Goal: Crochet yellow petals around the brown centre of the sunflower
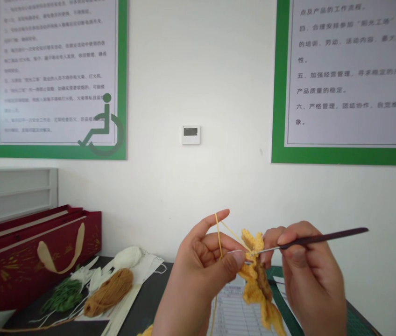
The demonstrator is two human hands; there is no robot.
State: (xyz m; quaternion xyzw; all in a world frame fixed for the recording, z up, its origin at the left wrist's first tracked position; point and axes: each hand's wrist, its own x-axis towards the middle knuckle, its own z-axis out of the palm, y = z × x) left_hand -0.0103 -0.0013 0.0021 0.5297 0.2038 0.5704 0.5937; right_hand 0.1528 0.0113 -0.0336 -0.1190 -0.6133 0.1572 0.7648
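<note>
Left fingers (231, 264) pinch yellow crochet (251, 290); right fingers (298, 257) grip a hook (324, 237), handle toward three o'clock. Yarn (218, 233) going slack could slip off.

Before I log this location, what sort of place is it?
Likely a craft workroom: a green-bordered white wall poster, an oval brown yarn skein, and a yellow crocheted yarn piece with a slim dark-handled metal hook.

Yellow crochet (253, 288), gold-patterned maroon bag (61, 242), brown yarn (109, 291), 2 green-bordered posters (54, 70)
</note>
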